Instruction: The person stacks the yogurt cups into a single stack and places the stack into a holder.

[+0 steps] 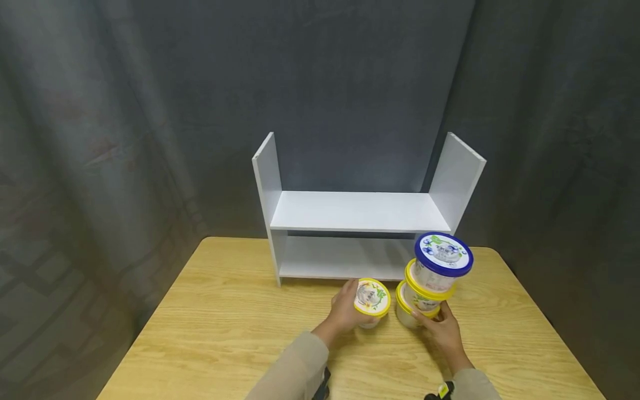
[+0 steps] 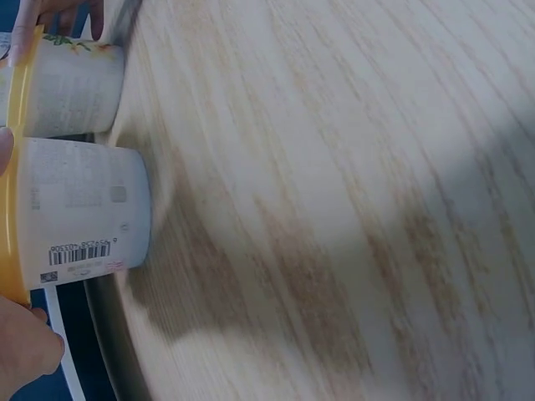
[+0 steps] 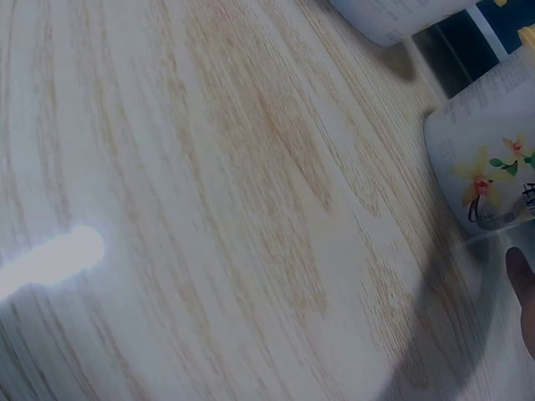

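In the head view my left hand (image 1: 345,308) grips a round yellow-lidded tub (image 1: 372,297) by its lid, fingers along the left side. The left wrist view shows that tub's white wall (image 2: 84,209) with a barcode, close over the table. My right hand (image 1: 442,330) holds the bottom yellow-lidded tub (image 1: 407,318) of a stack, thumb at the front of its lid and fingers on the right. A second yellow-lidded tub (image 1: 424,303) sits on it, and a larger blue-lidded tub (image 1: 444,255) tops the stack, offset to the right. Yellow flowers mark the tub wall (image 3: 481,180) in the right wrist view.
A white two-tier shelf (image 1: 357,211) stands at the back of the wooden table (image 1: 225,322), just beyond the tubs. The blue-lidded tub overlaps its right front corner in the head view. Grey curtains (image 1: 350,83) surround the table's back and sides.
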The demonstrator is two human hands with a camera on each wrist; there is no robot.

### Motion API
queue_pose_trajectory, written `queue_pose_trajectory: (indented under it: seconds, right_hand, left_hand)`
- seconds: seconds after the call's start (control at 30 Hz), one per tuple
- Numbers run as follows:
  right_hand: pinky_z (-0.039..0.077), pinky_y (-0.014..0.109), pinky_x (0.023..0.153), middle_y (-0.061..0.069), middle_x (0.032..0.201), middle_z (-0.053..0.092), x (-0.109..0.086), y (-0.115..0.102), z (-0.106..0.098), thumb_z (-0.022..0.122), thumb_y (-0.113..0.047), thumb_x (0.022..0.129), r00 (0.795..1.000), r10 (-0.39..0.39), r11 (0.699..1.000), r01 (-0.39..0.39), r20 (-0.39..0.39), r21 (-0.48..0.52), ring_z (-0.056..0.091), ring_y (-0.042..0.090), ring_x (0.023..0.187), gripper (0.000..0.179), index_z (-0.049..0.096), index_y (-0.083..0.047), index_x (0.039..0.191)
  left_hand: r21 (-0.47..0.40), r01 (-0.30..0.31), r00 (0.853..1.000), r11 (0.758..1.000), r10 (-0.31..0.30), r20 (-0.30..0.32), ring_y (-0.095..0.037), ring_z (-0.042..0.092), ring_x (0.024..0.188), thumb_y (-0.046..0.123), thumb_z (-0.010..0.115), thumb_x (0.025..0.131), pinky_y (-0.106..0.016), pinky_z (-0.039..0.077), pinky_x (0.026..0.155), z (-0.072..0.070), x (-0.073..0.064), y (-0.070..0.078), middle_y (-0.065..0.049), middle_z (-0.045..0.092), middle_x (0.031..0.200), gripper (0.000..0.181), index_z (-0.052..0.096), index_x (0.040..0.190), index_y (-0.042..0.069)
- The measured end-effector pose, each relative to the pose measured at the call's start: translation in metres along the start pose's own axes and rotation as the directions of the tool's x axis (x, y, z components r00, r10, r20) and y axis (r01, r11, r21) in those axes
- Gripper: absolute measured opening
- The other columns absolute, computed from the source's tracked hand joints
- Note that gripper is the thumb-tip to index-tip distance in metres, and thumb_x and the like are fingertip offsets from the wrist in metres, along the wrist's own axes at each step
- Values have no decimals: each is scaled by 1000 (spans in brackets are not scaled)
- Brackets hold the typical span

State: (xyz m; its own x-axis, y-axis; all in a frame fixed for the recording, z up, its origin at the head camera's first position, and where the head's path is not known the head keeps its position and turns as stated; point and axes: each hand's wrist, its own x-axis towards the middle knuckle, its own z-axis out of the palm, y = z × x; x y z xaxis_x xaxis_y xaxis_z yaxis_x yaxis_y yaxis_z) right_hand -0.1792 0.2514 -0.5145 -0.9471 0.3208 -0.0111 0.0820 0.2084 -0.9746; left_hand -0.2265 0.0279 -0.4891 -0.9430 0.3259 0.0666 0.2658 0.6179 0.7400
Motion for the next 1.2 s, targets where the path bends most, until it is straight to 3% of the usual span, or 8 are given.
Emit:
queue_pose_trajectory:
  seconds: [0.23, 0.47, 0.73, 0.97, 1.2]
  right_hand:
    - [42, 16, 71, -5, 107, 45, 0, 1, 0, 70, -23, 72, 1000, 14, 1000, -14, 9, 6, 43, -1, 91, 66, 34, -12, 125]
    - [42, 16, 72, 4, 115, 43, 0, 0, 0, 70, -25, 72, 1000, 11, 1000, -11, 18, -1, 43, -1, 91, 68, 33, -11, 127]
    - [43, 16, 72, -10, 104, 45, 0, 0, 0, 70, -23, 72, 1000, 0, 1000, -1, 14, 7, 44, -2, 90, 66, 34, -11, 126]
    - [44, 17, 70, -1, 109, 45, 0, 1, 0, 69, -22, 73, 1000, -10, 1000, 10, 7, 3, 45, -3, 88, 66, 33, -11, 126]
    - [44, 16, 70, -2, 110, 43, -1, 1, 1, 69, -22, 73, 1000, -8, 1000, 8, 8, 24, 44, -4, 89, 66, 32, -11, 128]
  left_hand:
    - [-18, -18, 999, 1000, 17, -34, -31, 31, 118, 33, 80, 55, -47, 24, 96, 3, -1, -4, -9, 28, 136, 101, 25, 135, 5]
    - [-59, -19, 999, 998, 16, -48, -31, 34, 116, 33, 79, 57, -46, 29, 94, 3, -2, -6, -7, 29, 136, 98, 25, 135, 7]
    - [-104, -8, 998, 995, 1, -67, -35, 34, 115, 32, 79, 56, -48, 31, 92, 0, -5, -3, -5, 29, 136, 97, 27, 135, 10]
    - [-116, -22, 998, 993, 15, -66, -34, 33, 116, 36, 79, 55, -50, 31, 91, -6, -6, 2, -6, 30, 135, 97, 29, 134, 10]
    - [-141, -56, 996, 988, 46, -72, -28, 32, 118, 34, 80, 54, -46, 29, 94, -15, -5, 9, -4, 30, 135, 98, 29, 135, 11]
